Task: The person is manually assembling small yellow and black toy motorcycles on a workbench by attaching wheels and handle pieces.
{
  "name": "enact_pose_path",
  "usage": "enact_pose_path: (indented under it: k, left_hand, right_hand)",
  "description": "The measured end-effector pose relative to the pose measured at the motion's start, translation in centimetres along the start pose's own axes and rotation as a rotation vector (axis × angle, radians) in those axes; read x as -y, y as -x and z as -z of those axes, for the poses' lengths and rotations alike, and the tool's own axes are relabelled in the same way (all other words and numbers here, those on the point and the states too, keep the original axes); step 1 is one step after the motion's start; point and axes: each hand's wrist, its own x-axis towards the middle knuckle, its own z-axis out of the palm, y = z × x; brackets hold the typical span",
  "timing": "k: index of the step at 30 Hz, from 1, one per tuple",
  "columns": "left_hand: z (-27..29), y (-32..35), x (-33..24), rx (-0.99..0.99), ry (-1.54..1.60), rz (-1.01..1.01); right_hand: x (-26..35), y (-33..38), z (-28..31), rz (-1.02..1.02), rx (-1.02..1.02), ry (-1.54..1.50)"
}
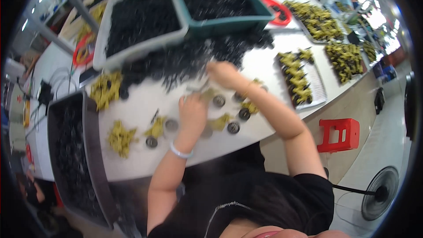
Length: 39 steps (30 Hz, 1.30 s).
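Pile of black parts [224,53] is lying beyond your right hand [223,74], toward the far edge of the desk [261,64]; I can't tell its fingers' [211,66] hold.

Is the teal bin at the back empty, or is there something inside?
Not empty: black parts spread from wall to wall inside the teal bin. How deep they lie, I cannot tell.

Black short-sleeved top [316,194], silvery chain [235,203], pale bangle [181,154].
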Motion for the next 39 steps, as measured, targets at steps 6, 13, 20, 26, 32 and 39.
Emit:
enact_pose_path:
  k: [6, 13, 20, 26, 32, 39]
  left_hand:
    - [-0.1, -0.6, 0.5, -0.120, 0.067, -0.031]
    - [-0.6, 0.0, 1.1, -0.094, 0.087, -0.016]
    - [-0.5, -0.1, 0.7, -0.056, 0.127, 0.046]
    - [-0.6, -0.2, 1.0, -0.112, 0.072, 0.030]
    - [-0.2, -0.3, 0.7, -0.063, 0.175, 0.057]
    - [-0.1, -0.2, 0.5, -0.051, 0.152, 0.051]
  right_hand:
    - [-2.2, 1.3, 1.5, -0.097, 0.350, -0.327]
    - [-2.7, 0.5, -1.3, -0.079, 0.302, -0.330]
    - [-4.0, -0.6, -1.3, -0.122, 0.409, -0.323]
    - [-4.6, -0.8, -1.9, -0.049, 0.401, -0.321]
    - [-4.0, -0.4, -1.6, 0.059, 0.343, -0.289]
    - [-5.0, -0.1, -1.8, -0.008, 0.411, -0.400]
